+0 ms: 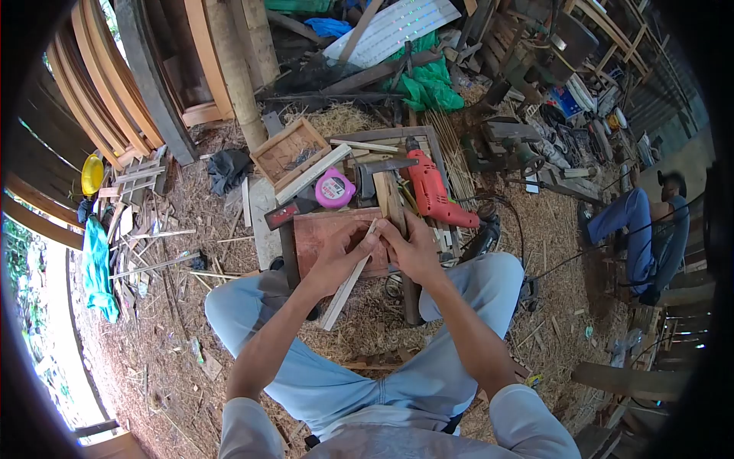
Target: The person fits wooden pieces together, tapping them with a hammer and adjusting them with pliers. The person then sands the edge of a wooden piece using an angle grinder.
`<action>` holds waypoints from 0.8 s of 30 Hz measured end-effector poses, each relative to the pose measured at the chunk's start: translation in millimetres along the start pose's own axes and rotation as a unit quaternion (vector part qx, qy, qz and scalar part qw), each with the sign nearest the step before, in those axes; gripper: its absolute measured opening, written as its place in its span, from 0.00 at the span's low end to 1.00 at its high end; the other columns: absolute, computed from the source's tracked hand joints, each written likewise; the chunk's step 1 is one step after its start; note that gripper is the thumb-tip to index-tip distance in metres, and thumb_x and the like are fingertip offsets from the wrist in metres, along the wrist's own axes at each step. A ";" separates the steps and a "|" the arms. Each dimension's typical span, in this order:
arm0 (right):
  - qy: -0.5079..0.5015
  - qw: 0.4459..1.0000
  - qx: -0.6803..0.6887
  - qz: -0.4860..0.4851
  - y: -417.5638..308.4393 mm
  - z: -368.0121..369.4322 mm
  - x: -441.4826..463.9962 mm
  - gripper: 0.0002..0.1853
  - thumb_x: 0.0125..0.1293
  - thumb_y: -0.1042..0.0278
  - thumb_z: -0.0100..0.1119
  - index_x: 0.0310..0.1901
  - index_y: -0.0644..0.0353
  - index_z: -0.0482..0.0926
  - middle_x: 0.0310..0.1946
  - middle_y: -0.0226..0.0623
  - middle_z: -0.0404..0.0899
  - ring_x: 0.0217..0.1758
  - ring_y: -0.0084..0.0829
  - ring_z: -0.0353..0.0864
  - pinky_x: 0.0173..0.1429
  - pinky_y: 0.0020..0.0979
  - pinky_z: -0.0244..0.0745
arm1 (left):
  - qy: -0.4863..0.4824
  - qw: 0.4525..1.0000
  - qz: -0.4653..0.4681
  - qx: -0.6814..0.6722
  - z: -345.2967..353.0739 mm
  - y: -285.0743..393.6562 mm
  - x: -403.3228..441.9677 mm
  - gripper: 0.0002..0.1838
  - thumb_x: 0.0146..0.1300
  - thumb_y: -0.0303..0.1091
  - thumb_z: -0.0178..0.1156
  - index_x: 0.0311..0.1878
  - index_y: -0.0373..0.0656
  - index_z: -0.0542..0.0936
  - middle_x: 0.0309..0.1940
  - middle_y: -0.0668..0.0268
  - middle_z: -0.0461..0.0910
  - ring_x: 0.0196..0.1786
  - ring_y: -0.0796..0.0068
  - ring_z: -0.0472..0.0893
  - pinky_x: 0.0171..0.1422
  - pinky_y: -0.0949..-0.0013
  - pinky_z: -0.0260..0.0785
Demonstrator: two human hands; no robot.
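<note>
My left hand (pixel 336 256) is closed around a thin pale wood strip (pixel 348 294), which slants down toward my lap. Close beside it, the fingertips of my right hand (pixel 413 249) pinch at the strip's upper end; any small item between them is too small to make out. A hammer (pixel 389 197) with a wooden handle lies just beyond my right hand, its handle partly hidden by the fingers. Under the hands is a reddish wooden board (pixel 321 237) on a low workbench. A pink tape measure (pixel 334 188) and a red power drill (pixel 432 187) lie behind it.
A small wooden tray (pixel 290 153) with what look like nails sits at the bench's back left. Another saw-like tool with a red handle (pixel 280 216) rests at left. The drill's cord (pixel 520 222) trails right. Wood shavings cover the ground; a seated person (pixel 642 229) is at right.
</note>
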State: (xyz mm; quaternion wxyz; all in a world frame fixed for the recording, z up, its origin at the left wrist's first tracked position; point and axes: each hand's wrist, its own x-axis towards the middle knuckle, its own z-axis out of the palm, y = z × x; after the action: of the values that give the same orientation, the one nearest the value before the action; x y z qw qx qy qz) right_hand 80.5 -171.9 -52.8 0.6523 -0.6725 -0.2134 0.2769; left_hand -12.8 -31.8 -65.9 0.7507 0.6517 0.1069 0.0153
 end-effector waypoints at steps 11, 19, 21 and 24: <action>-0.030 0.996 0.087 0.005 7.2 -3.1 1.9 0.12 0.71 0.61 0.56 0.46 0.62 0.76 0.23 0.22 0.69 0.22 0.12 0.63 0.24 0.20 0.58 | -0.029 0.948 -0.124 -0.291 4.1 7.9 -1.2 0.19 0.68 0.47 0.59 0.52 0.42 0.75 0.38 0.70 0.77 0.39 0.78 0.79 0.46 0.70 0.75; -0.045 0.986 0.159 -0.021 -6.7 2.8 -5.0 0.12 0.71 0.61 0.57 0.44 0.62 0.73 0.15 0.25 0.66 0.12 0.14 0.57 0.16 0.22 0.51 | -0.038 0.971 -0.077 -0.223 -1.0 1.4 -3.3 0.20 0.68 0.47 0.59 0.53 0.42 0.75 0.37 0.71 0.77 0.39 0.78 0.77 0.47 0.73 0.72; -0.053 0.984 0.167 -0.026 -5.7 -0.1 -5.7 0.13 0.70 0.61 0.57 0.44 0.62 0.73 0.15 0.25 0.66 0.11 0.14 0.56 0.16 0.22 0.51 | -0.022 0.985 -0.032 -0.171 1.8 1.2 -2.5 0.19 0.70 0.45 0.56 0.55 0.40 0.73 0.37 0.70 0.76 0.37 0.80 0.76 0.43 0.74 0.72; -0.056 0.986 0.154 0.002 0.3 -1.6 -5.9 0.12 0.70 0.61 0.58 0.44 0.62 0.75 0.21 0.22 0.68 0.20 0.14 0.63 0.22 0.20 0.56 | 0.023 0.999 0.029 -0.002 6.4 0.5 -2.0 0.19 0.73 0.44 0.52 0.56 0.38 0.72 0.35 0.70 0.75 0.36 0.82 0.75 0.37 0.75 0.70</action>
State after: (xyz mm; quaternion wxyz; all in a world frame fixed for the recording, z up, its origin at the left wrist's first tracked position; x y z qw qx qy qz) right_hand 77.1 -176.9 -52.5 0.7346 -0.5477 -0.2032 0.3450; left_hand -13.6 -38.3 -64.4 0.7485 0.6527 0.1050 0.0527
